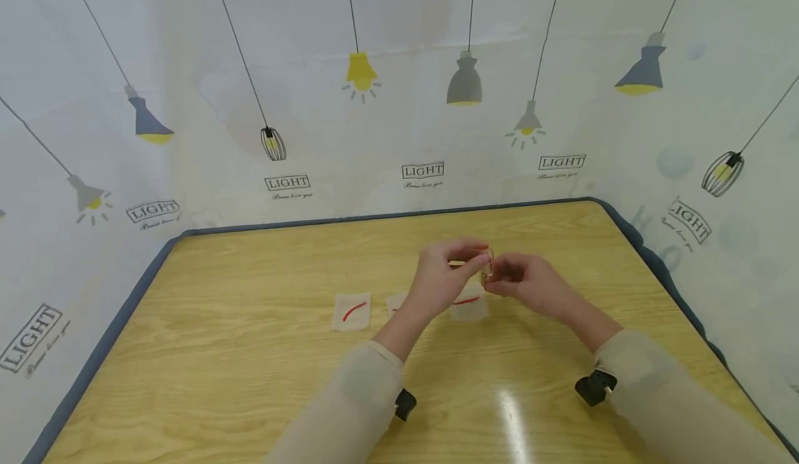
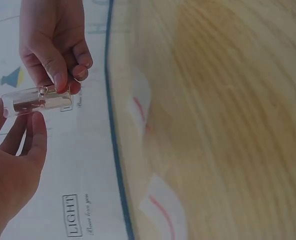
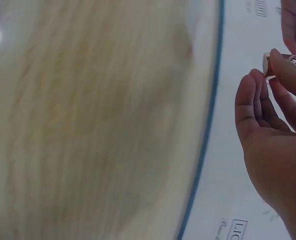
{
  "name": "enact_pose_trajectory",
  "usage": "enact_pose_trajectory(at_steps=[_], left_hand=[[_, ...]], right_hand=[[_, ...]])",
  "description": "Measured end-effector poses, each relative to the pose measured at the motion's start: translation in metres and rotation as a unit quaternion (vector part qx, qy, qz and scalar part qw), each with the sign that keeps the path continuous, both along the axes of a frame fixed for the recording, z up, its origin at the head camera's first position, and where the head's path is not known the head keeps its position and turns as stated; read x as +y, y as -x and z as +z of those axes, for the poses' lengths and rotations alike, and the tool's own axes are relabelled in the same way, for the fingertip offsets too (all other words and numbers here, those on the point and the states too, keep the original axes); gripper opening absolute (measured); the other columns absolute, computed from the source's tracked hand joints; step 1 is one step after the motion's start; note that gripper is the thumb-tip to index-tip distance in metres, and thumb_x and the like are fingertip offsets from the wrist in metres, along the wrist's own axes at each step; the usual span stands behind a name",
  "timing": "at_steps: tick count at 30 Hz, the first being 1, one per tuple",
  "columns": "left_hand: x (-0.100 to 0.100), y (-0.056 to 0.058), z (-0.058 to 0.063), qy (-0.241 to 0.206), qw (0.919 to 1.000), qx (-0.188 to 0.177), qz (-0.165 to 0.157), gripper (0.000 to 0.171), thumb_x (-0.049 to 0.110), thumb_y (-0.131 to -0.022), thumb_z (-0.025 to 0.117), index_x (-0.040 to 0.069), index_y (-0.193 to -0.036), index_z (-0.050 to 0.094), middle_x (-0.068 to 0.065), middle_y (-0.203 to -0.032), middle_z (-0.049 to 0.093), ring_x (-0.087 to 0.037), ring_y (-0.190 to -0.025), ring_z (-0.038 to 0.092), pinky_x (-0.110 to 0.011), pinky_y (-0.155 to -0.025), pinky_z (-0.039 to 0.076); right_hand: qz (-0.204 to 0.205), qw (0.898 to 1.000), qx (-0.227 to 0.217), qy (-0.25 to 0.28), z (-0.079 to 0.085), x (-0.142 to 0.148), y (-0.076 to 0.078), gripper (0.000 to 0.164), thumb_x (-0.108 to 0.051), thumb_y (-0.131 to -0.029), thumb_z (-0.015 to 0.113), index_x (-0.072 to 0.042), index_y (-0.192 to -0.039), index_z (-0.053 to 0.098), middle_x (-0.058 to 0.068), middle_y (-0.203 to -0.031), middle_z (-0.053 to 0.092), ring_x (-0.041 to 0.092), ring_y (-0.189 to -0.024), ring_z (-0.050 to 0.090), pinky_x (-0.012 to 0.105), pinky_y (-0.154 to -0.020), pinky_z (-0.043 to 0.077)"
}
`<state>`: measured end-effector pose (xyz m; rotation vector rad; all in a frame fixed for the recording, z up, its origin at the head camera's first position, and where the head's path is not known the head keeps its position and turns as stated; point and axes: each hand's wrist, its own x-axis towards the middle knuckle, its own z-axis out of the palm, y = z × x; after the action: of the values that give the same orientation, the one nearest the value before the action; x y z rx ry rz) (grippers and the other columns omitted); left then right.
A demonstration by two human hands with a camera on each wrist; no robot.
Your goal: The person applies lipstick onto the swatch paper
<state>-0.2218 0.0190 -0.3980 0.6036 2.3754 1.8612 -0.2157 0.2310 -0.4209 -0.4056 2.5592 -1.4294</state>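
A small clear cylinder (image 2: 35, 100), like a little bottle with a gold-toned section, is held up between both hands over the far right part of the table. My left hand (image 1: 440, 277) pinches its clear end between thumb and fingers. At the gold-toned end, the thumb and fingers of my right hand (image 1: 537, 287) grip it, as the right wrist view also shows. Below the hands lies a white square (image 1: 469, 304) marked with a red line. A second white square (image 1: 395, 303) is partly hidden by the left forearm.
Another white square (image 1: 352, 311) with a red curved line lies to the left on the wooden table (image 1: 237, 353). Dark blue edging (image 1: 324, 221) borders the table, and a curtain (image 1: 374, 124) printed with lamps hangs behind it.
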Motion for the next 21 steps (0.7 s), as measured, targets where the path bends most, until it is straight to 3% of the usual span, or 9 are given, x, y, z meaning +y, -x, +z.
enact_pose_trajectory(at_steps=[7,11,17,21], left_hand=[[0.014,0.005,-0.022,-0.001,0.9999,-0.009,0.015,0.022,0.024,-0.101,0.076,0.014,-0.12,0.081,-0.002,-0.113,0.082,-0.01,-0.106,0.075,-0.026,-0.091,0.063],[0.017,0.006,-0.029,-0.005,0.9991,-0.042,0.008,0.022,0.023,-0.101,0.075,0.014,-0.12,0.081,-0.002,-0.115,0.082,-0.008,-0.105,0.074,-0.025,-0.09,0.063],[0.02,0.007,-0.034,-0.001,0.9952,-0.098,-0.008,0.022,0.02,-0.103,0.072,0.014,-0.122,0.081,-0.004,-0.122,0.08,-0.009,-0.104,0.073,-0.045,-0.09,0.066],[0.023,0.009,-0.036,0.014,0.9941,-0.107,-0.006,0.021,0.023,-0.103,0.072,0.018,-0.121,0.081,-0.001,-0.12,0.08,-0.006,-0.099,0.07,-0.045,-0.084,0.066]], right_hand=[[-0.02,0.999,0.02,-0.04,-0.026,0.007,0.004,0.019,-0.018,-0.101,0.075,-0.006,-0.115,0.072,0.01,-0.104,0.074,0.016,-0.091,0.067,0.025,-0.076,0.059],[-0.019,0.998,0.024,-0.063,-0.032,0.011,0.005,0.012,-0.017,-0.101,0.075,-0.009,-0.108,0.072,0.008,-0.101,0.074,0.018,-0.091,0.065,0.025,-0.075,0.056],[-0.001,0.996,0.021,-0.088,-0.037,0.019,0.007,0.008,-0.017,-0.099,0.077,-0.011,-0.1,0.071,0.005,-0.1,0.073,0.018,-0.092,0.064,0.027,-0.077,0.054],[0.002,0.996,0.017,-0.093,-0.041,0.024,0.011,0.008,-0.018,-0.098,0.078,-0.012,-0.098,0.072,0.004,-0.1,0.074,0.017,-0.09,0.063,0.027,-0.077,0.053]])
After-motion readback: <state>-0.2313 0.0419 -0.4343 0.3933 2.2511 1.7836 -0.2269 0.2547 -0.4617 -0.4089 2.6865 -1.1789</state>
